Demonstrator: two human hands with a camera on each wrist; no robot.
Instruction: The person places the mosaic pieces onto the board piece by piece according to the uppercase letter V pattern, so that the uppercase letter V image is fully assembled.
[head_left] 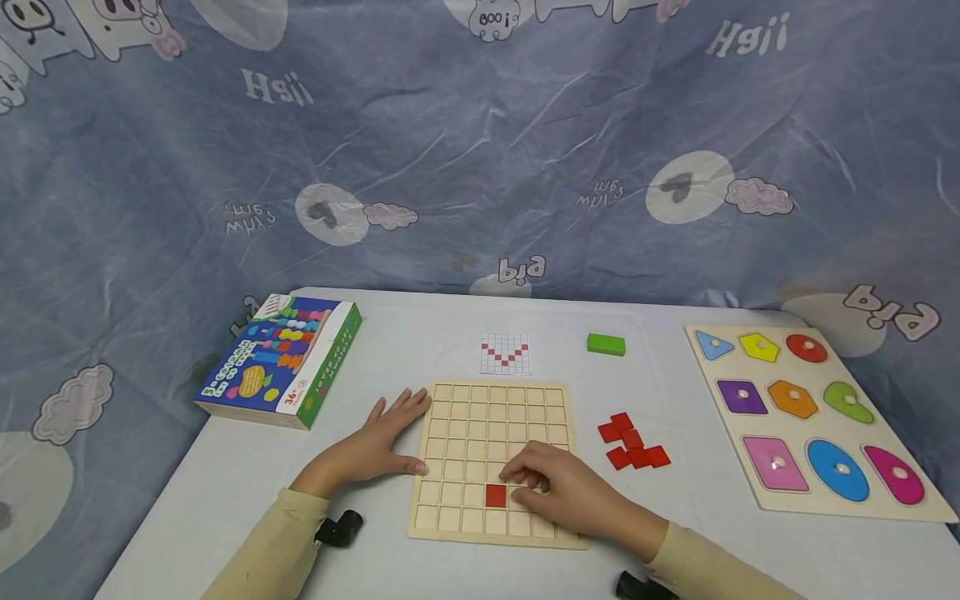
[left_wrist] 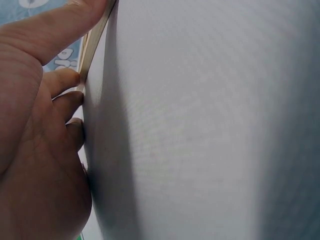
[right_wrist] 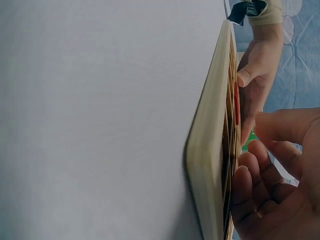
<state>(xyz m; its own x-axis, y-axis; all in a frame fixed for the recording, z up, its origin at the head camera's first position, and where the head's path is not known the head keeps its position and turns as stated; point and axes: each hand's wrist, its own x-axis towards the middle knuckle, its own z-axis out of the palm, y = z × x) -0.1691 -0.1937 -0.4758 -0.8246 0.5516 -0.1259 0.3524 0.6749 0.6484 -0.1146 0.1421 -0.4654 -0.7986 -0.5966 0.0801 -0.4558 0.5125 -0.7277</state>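
A wooden grid board lies on the white table, and one red square tile sits in a cell near its lower middle. My left hand rests at the board's left edge, fingers spread, thumb touching the rim. Over the lower right of the board, my right hand hovers with bent fingers just right of the tile. In the right wrist view, no tile shows between the thumb and fingers. Several loose red tiles lie right of the board. Behind it is a pattern card with a red V of squares.
A green block lies right of the card. At the left stands a colourful box. A shape puzzle board with several knobbed pieces takes up the right side. A blue printed cloth hangs behind the table.
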